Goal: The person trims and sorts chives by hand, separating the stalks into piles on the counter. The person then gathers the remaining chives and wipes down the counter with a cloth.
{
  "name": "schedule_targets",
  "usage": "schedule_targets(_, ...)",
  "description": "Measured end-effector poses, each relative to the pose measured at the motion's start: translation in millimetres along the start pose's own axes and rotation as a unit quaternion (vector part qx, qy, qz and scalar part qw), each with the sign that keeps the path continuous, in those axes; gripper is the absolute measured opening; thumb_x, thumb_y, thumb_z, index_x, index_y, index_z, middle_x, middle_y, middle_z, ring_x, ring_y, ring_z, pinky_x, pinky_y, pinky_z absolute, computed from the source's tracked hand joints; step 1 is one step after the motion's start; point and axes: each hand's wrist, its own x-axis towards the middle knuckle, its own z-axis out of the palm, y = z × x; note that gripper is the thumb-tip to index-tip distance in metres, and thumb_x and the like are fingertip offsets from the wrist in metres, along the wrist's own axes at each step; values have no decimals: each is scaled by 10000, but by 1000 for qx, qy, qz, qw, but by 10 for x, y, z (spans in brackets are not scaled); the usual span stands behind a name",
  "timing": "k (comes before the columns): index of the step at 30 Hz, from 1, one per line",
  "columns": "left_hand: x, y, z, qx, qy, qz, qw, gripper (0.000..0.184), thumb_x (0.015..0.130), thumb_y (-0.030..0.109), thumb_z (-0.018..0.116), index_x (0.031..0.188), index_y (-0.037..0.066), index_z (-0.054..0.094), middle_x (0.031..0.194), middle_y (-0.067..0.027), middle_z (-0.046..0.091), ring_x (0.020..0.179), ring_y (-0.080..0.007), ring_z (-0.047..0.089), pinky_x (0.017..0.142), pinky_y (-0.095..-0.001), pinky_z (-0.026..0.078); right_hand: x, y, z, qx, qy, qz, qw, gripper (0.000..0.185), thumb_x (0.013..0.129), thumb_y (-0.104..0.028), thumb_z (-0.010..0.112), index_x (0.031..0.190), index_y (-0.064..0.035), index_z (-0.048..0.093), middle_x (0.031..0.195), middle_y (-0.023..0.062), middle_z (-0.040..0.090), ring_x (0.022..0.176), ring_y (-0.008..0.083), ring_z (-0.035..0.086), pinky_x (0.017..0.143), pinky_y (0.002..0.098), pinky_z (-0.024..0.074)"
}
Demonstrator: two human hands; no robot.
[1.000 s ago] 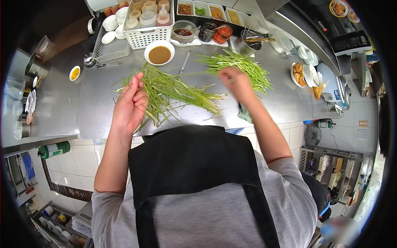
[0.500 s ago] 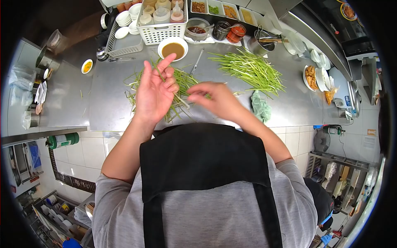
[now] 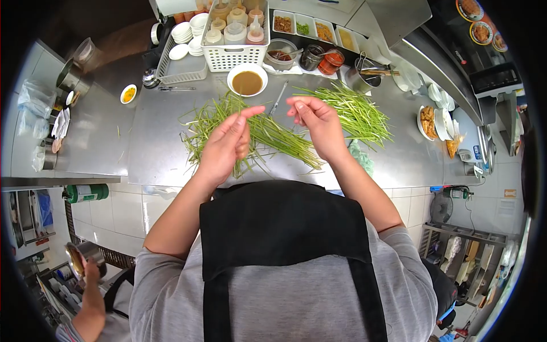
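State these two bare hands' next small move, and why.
Probably lower the bare left hand to the tangled heap of thin green stalks: its stalks lie crossed beneath the hand, while the bundle of long green stalks lies mostly aligned. Whether the hand holds anything is unclear.

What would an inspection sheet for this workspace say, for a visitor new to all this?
Surface: shiny metal counter.
Job's things: looser heap of green stalks in the middle; neater heap to its right.
Clutter: bowl of brown liquid, white basket of bottles.
Hands: left hand and right hand raised, fingers bent; whether they pinch a stalk is unclear.
Cables: thin cord hanging at right.
Surroundings: another person's hand at a metal pot, lower left.
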Motion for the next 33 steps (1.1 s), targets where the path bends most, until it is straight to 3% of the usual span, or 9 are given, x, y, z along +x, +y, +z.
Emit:
schedule_targets(7, -8, -42, -46, -21, 30, -50, 998, 407, 1026, 258, 356, 1356, 29, 419, 643, 59, 264, 518, -32, 222, 461, -181, 212, -114, -231, 163, -201, -32, -148, 968, 201, 927, -73, 559, 1112, -63, 635, 815, 11, 642, 761, 54, 588, 698, 214, 473)
schedule_targets(11, 12, -143, -580, 19, 107, 1, 994, 466, 1009, 264, 405, 1393, 3, 359, 712, 39, 397, 594, -44, 336, 535, -189, 322, -4, 179, 68, -184, -44, -82, 978, 210, 923, -72, 561, 1121, -63, 631, 794, 19, 639, 737, 65, 597, 694, 215, 480)
schedule_targets(14, -33, -253, -883, 193, 251, -42, 948, 602, 972, 295, 483, 1423, -43, 271, 1054, -78, 569, 917, -138, 537, 804, -256, 440, 68, 369, 176, -136, -23, -24, 990, 211, 924, -83, 558, 1121, -68, 631, 798, 22, 650, 763, 78, 608, 718, 227, 488)
schedule_targets(17, -120, -314, -1104, 385, 265, -92, 879, 728, 924, 329, 555, 1423, -82, 220, 1478, -244, 270, 1385, -308, 265, 1096, -345, 259, 113, 452, 541, -148, -46, -59, 986, 207, 939, -106, 527, 1115, -71, 631, 868, 50, 678, 825, 157, 641, 753, 282, 502)
schedule_targets(20, -176, -320, -1132, 562, 272, -2, 781, 691, 913, 297, 568, 1408, -79, 266, 1446, -310, 264, 1353, -377, 295, 1085, -387, 285, 193, 606, 682, -302, -104, -336, 886, 229, 939, -93, 506, 1133, -58, 623, 987, 82, 679, 909, 251, 652, 798, 323, 505)
schedule_targets(22, -217, -303, -1102, 582, 271, 25, 766, 638, 911, 283, 572, 1408, -21, 311, 1462, -283, 252, 1362, -375, 279, 1089, -391, 279, 279, 681, 500, -304, -66, -304, 900, 210, 918, -97, 519, 1092, -57, 631, 984, 127, 667, 902, 312, 643, 805, 379, 503)
schedule_targets(26, -314, -285, -996, 632, 259, 104, 723, 517, 889, 198, 607, 1366, 88, 439, 1481, -234, 237, 1359, -378, 278, 1088, -418, 283, 128, 834, -209, -540, -90, 11, 837, 106, 826, -145, 608, 868, -50, 633, 921, 123, 643, 847, 320, 613, 804, 450, 467)
schedule_targets(30, -260, -339, -805, 659, 227, 138, 703, 497, 842, 161, 657, 1302, 61, 497, 1443, -240, 287, 1298, -394, 340, 1056, -432, 324, -238, 1036, -392, -592, -111, 23, 798, 136, 811, -194, 633, 863, -68, 640, 883, 106, 639, 855, 296, 617, 777, 441, 476)
schedule_targets(33, -134, -405, -664, 660, 161, 176, 712, 398, 829, 110, 667, 1216, 99, 574, 1318, -146, 439, 1203, -324, 433, 1012, -392, 361, -343, 1107, -395, -650, -38, -106, 752, 133, 790, -171, 659, 853, -55, 650, 854, 98, 646, 815, 302, 618, 710, 399, 492)
